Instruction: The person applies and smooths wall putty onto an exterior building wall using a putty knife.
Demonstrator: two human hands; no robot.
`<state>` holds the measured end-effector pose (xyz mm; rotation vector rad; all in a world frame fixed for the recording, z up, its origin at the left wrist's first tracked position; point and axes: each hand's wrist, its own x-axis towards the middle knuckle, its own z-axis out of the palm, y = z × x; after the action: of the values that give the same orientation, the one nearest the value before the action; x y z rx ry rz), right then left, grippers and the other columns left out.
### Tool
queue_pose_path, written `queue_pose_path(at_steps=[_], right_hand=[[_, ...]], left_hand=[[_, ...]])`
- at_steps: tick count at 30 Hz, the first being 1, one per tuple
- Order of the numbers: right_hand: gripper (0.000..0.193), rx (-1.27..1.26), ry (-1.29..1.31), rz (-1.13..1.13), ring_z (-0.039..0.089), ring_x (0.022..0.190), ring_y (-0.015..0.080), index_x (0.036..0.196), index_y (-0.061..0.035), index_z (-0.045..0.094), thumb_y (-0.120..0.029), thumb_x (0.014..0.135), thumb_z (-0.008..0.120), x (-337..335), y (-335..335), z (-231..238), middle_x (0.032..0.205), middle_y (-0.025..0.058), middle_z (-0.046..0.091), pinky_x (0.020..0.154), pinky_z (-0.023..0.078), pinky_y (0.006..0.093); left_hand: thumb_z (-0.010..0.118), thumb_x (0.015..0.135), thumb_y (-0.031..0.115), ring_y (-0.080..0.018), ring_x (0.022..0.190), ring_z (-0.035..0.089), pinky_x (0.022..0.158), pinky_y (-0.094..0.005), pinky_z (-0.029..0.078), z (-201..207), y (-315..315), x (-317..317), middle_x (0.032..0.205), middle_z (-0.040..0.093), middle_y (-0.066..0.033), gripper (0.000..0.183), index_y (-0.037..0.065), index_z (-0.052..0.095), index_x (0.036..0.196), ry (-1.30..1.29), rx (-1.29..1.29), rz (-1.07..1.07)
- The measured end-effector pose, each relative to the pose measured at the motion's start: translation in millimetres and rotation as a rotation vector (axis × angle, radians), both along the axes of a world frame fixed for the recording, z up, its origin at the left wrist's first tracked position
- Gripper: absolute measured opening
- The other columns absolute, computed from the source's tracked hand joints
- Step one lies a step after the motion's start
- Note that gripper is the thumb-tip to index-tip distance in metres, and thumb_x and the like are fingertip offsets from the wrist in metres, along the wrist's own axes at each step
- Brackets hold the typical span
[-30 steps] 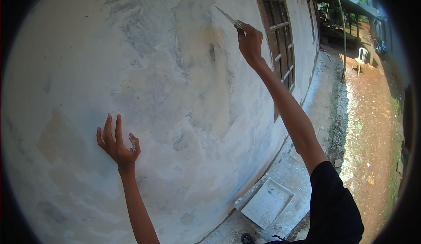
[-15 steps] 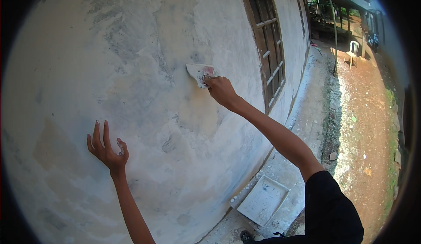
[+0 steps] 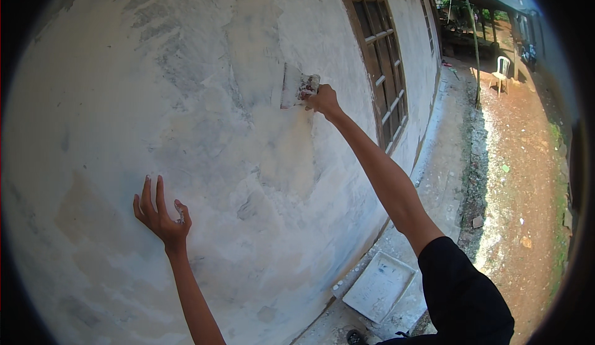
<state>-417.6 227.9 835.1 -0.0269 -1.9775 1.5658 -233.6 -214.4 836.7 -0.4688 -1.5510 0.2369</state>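
Observation:
A patchy white plastered wall (image 3: 204, 128) fills most of the view. My right hand (image 3: 323, 100) reaches up with the arm stretched out and grips a flat putty scraper (image 3: 295, 87), its white-smeared blade pressed flat against the wall. My left hand (image 3: 160, 213) rests lower left on the wall with the fingers spread, palm against the plaster, holding nothing.
A brown wooden window frame (image 3: 381, 66) is set in the wall to the right of the scraper. A white rectangular tray (image 3: 379, 286) lies on the concrete strip at the wall's foot. Farther right are reddish dirt ground and a white plastic chair (image 3: 501, 72).
My right hand swept the scraper down from high on the wall, then back up and slightly right along the plaster. My left hand stayed on the wall.

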Motion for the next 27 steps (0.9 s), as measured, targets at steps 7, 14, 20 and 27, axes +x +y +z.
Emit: queue_pose_path(at_steps=[7, 14, 20, 27], right_hand=[[0.024, -0.013, -0.004, -0.092, 0.071, 0.060, 0.0194, 0.091, 0.0026, 0.072, -0.018, 0.080, 0.077, 11.4, 36.0, -17.3, 0.074, 0.0140, 0.073, 0.055, 0.055, 0.0323], [0.021, 0.298, 0.524, -0.527, 0.066, 0.090, 0.0427, 0.105, 0.0022, 0.069, -0.003, 0.088, 0.059, 50.3, 20.4, 12.5, 0.095, 0.0230, 0.070, 0.077, 0.053, 0.0465], [0.035, 0.539, 0.537, -0.282, 0.065, 0.092, 0.0419, 0.115, -0.0020, 0.067, 0.007, 0.083, 0.055, 38.3, -70.6, -71.6, 0.099, 0.0210, 0.070, 0.083, 0.051, 0.0467], [0.025, 0.724, 0.057, 0.194, 0.068, 0.087, 0.0401, 0.103, -0.0040, 0.075, 0.003, 0.084, 0.060, 89.0, -19.0, -115.6, 0.093, 0.0197, 0.072, 0.077, 0.055, 0.0471]], left_hand=[[0.053, 0.083, 0.015, -0.0293, 0.132, 0.048, 0.114, -0.0529, 0.029, -0.3, -1.8, -2.5, 0.143, 0.052, -0.0139, 0.055, 0.009, 0.057, 0.138, -0.007, 0.023, -0.009], [0.054, 0.081, 0.014, -0.0254, 0.130, 0.050, 0.114, -0.0516, 0.029, 2.4, -0.1, 0.4, 0.142, 0.053, -0.0128, 0.057, 0.010, 0.058, 0.137, -0.020, 0.010, 0.008], [0.054, 0.081, 0.014, -0.0251, 0.131, 0.050, 0.114, -0.0516, 0.029, 1.3, -2.9, 0.5, 0.141, 0.053, -0.0128, 0.056, 0.010, 0.058, 0.137, -0.009, 0.005, 0.012], [0.054, 0.081, 0.014, -0.0255, 0.130, 0.049, 0.114, -0.0517, 0.029, -3.6, 1.5, -6.0, 0.141, 0.053, -0.0129, 0.057, 0.010, 0.058, 0.138, -0.011, 0.008, 0.000]])
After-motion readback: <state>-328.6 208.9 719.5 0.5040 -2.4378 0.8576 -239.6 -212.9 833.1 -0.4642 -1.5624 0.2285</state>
